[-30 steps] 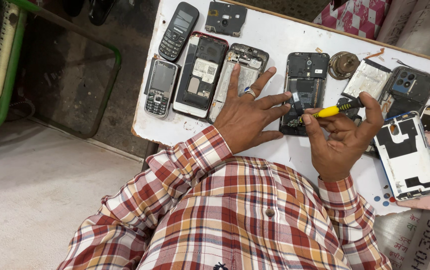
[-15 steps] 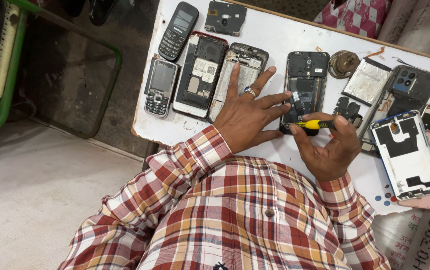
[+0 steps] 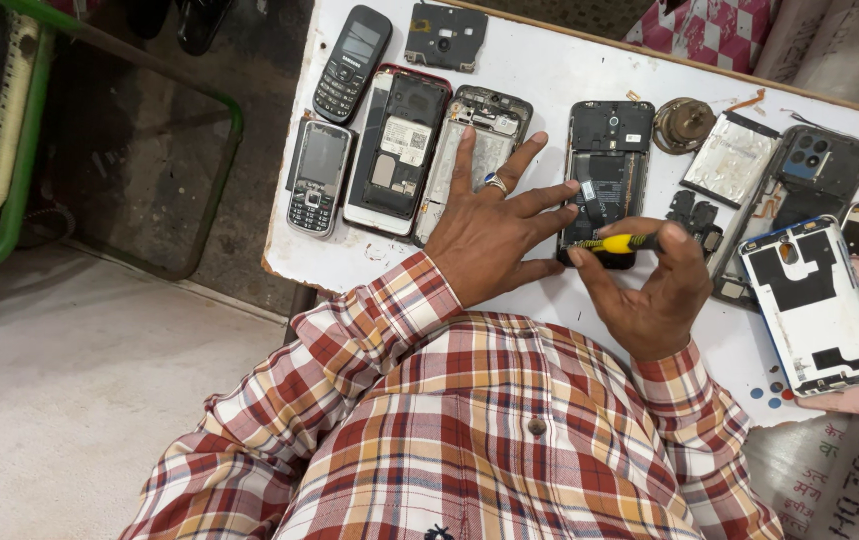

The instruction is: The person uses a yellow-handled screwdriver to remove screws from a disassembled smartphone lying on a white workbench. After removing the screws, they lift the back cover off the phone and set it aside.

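Opened black smartphone with its back cover off [image 3: 604,170] lies flat on the white desk [image 3: 549,75], upper middle of the board. All places below are taken from this phone.

My left hand [image 3: 494,235] is spread wide just left of it, fingertips pressing on its left edge and inner plate, holding nothing. My right hand [image 3: 654,290] sits just below and to the right, thumb and fingers pinched narrow around a small yellow-handled screwdriver [image 3: 614,243], its tip at the phone's lower edge.

Risks: the tip could slip off a screw and scratch the exposed board if my left hand lets the phone shift. A loosened screw could roll away among the clutter.

Left of the phone: a stripped grey phone frame [image 3: 479,150], then a red-edged opened phone [image 3: 399,150], and two black keypad phones [image 3: 334,120] beyond. Right: a round brass-coloured part [image 3: 682,122], a silver battery pack [image 3: 729,160], and a white phone back shell [image 3: 814,300].

Desk is chipped white board. Bare concrete floor [image 3: 79,400] and a green metal tube frame [image 3: 19,170] far left.
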